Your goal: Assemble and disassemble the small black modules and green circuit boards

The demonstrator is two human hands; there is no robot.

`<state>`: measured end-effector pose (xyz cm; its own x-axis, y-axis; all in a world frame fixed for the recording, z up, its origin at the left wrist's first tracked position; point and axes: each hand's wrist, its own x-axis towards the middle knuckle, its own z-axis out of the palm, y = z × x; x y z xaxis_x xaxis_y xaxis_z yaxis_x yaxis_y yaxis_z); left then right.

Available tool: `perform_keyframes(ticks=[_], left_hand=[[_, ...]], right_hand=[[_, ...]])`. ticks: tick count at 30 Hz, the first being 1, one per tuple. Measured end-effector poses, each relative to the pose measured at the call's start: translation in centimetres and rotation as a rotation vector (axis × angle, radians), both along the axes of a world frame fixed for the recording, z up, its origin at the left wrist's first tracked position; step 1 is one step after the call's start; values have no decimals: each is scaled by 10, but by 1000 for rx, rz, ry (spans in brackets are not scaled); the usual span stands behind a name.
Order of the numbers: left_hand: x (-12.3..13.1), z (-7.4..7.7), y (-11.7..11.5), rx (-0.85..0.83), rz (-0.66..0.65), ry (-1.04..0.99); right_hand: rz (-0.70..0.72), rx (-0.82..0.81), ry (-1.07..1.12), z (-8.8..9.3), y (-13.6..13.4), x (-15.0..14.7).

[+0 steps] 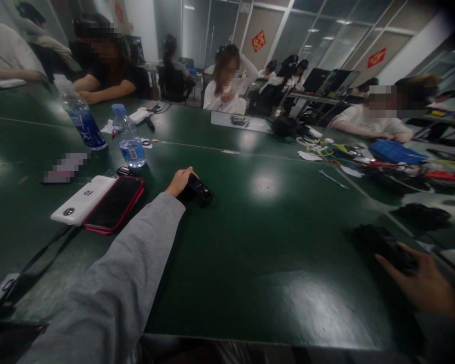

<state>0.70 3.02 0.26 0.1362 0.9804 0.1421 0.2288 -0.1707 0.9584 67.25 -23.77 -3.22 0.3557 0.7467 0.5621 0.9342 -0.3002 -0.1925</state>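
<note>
On the green table (227, 242), my left hand (181, 181) rests its closed fingers on a small black device (201, 191) with a lit screen. At the right, my right hand (420, 278) has its thumb and fingers around a longer black device (390, 247), slightly blurred. A phone in a red case (115, 203) and a white power bank (84, 200) lie side by side to the left of my left hand. The underside of each held device is hidden.
Behind my left hand stand a clear water bottle (129, 136) and a blue-labelled bottle (82, 119). A wrench (333, 180) lies near tangled cables and a blue bag (398, 151) at the back right. Several people sit beyond the table.
</note>
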Motion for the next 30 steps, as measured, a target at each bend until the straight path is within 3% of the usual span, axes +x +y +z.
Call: perform_keyframes(ticks=[3,5,7,11,14,16,20,24,27,30], left_hand=[[1,0,0,-6,21,16],[1,0,0,-3,31,20],[2,0,1,-1,25,13],[2,-2,2,5,28,-8],[0,-3,1,18,24,4],[0,-3,1,17,12,18],[0,-5,4,10,15,31],[0,-6,6,-1,6,18],[1,-4,5,7,8,6],[2,-2,2,27,19,-19]], right_hand=[[18,-26,116,-1,28,-25],[118,-8,130,6,60,-68],[274,-13,111,13,100,-129],[636,-5,123,22,184,-279],[750,-78,91,22,229,-378],[802,-118,41,23,245,-419],[814,35,75,28,250,-437],[804,247,270,37,232,-439],[920,209,370,41,209,-460],[1078,45,293,42,190,-482]])
